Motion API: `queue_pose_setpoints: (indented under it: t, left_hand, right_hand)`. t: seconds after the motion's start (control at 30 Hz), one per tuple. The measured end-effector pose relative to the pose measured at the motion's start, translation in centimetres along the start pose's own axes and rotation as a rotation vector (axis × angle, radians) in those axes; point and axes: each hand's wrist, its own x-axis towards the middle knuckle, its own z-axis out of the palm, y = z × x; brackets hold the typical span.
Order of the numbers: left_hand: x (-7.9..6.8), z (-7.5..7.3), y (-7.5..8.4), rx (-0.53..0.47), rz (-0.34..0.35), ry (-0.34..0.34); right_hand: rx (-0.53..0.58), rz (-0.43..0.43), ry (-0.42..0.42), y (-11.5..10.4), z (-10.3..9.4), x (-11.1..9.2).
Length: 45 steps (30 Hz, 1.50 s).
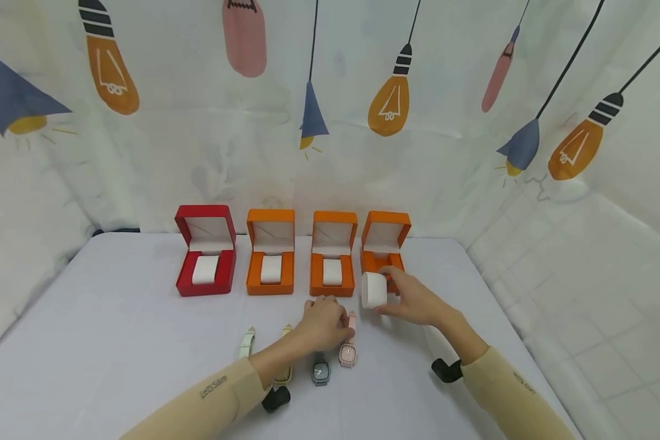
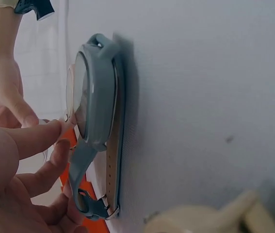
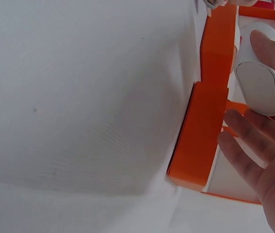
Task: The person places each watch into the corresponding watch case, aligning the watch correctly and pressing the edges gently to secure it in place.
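In the head view my right hand (image 1: 415, 299) holds a white watch pillow (image 1: 374, 290) between thumb and fingers, at the front of the rightmost orange watch box (image 1: 382, 261). The right wrist view shows the pillow's flat end (image 3: 261, 87) tilted over that box. My left hand (image 1: 324, 324) is low over the table, its thumb and finger pinching the strap of the pink watch (image 1: 348, 354), which lies face up. Beside it lies a grey-blue watch (image 1: 321, 371), large in the left wrist view (image 2: 98, 97), its strap partly hidden by my hand in the head view.
A red box (image 1: 206, 275) and two more orange boxes (image 1: 271, 287) (image 1: 332, 290) stand open at the back, each with a white pillow inside. A yellow watch (image 1: 283, 374) and a pale green watch (image 1: 247, 342) lie partly under my left forearm. A patterned curtain hangs behind.
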Motion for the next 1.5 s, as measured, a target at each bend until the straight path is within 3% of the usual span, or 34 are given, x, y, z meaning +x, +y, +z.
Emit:
queue_pose_setpoints:
  t: [0.17,0.47,1.1,1.5]
  left_hand:
    - [0.35,-0.19,-0.12,-0.050,-0.006,-0.007]
    - [0.02,-0.18,-0.53,-0.242,-0.008,-0.047]
    - [0.25,-0.68,-0.65,-0.306,0.059,-0.048]
    - [0.64,-0.34,-0.89,-0.328,0.074,-0.068]
  right_hand:
    - [0.004,-0.017,0.002,0.11,0.22,-0.01]
    - [0.037,-0.040,-0.013,0.47,0.46,-0.37]
    - [0.065,-0.050,0.016,0.51,0.71,-0.38]
    - [0.177,0.003,0.051,0.71,0.93,-0.83]
